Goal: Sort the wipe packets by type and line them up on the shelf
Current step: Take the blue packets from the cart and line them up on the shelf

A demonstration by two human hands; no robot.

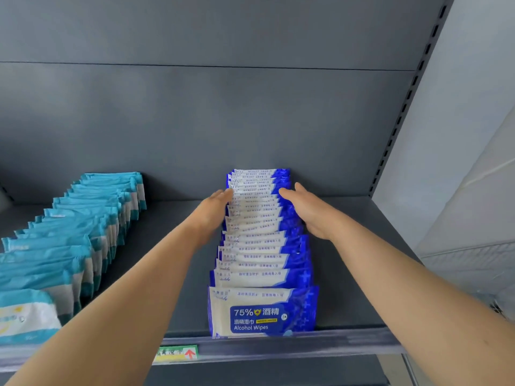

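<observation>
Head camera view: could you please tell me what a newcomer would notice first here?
A row of blue alcohol wipe packets runs front to back along the middle of the grey shelf, with the left hand and right hand pressed flat against its sides. A teal packet row stands left.

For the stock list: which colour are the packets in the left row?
Teal with white ends, seen in the head view.

Soft, even daylight comes from the right, where the pale wall (457,112) is brightest, and the grey shelf (172,274) darkens toward the far left. Shadows are faint, glare absent. Wide-angle bending curves the edges, and the near corners blur slightly.
</observation>
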